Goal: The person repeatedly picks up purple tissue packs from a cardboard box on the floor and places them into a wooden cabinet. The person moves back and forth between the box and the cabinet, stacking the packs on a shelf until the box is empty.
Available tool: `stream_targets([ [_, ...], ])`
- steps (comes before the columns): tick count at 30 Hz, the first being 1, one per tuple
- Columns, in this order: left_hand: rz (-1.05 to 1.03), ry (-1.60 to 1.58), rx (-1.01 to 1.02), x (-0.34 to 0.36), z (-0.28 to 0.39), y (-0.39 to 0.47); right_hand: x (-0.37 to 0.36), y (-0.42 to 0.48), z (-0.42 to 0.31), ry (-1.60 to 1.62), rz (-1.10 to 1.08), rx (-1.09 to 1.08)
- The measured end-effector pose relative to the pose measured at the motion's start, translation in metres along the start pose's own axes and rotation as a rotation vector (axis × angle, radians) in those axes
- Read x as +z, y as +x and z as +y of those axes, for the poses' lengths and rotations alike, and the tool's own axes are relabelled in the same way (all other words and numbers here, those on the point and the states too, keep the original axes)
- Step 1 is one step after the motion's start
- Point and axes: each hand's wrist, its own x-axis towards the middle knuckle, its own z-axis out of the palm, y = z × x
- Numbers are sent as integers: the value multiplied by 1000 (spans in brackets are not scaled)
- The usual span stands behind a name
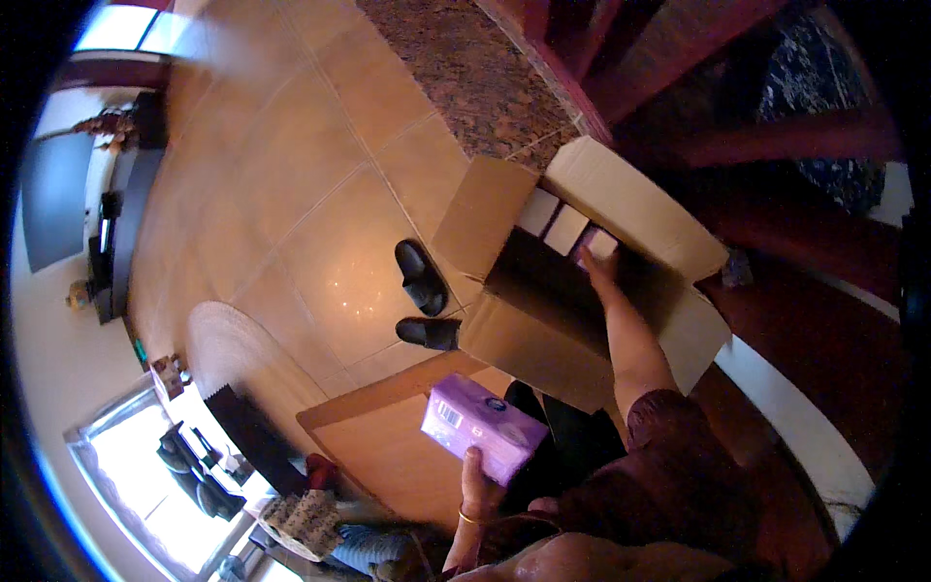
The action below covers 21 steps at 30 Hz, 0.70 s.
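Observation:
My left hand (476,476) holds a purple box (484,429) with printing and a barcode on it, the thumb on its near side. Ahead and to the right stands a large open cardboard box (538,349) with its flaps spread. My right hand (600,269) reaches into it and touches a small carton (603,244) with a pale end and purplish sides. Beside that carton, a second pale-ended carton (567,229) and a third carton (538,211) stand in a row along the cardboard box's inner wall. The right fingertips are partly hidden.
Black slide sandals (420,276) lie on the tiled floor left of the cardboard box. A wooden board or tabletop (378,436) is at the lower middle. Dark red wooden railings (676,65) rise at the upper right, beside a speckled stone strip (465,73). A round woven rug (233,349) lies farther left.

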Motion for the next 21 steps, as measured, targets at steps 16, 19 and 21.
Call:
stream_targets([
  [16, -192, -41, -43, 28, 12, -5, -100, -58, -10, 675, -35, 571],
  [19, -289, -20, -61, 49, 42, -18, -105, -154, -109, 939, -258, 527],
  [21, -356, -190, -149, 49, 52, -8, -115, -197, -141, 1093, -261, 460],
])
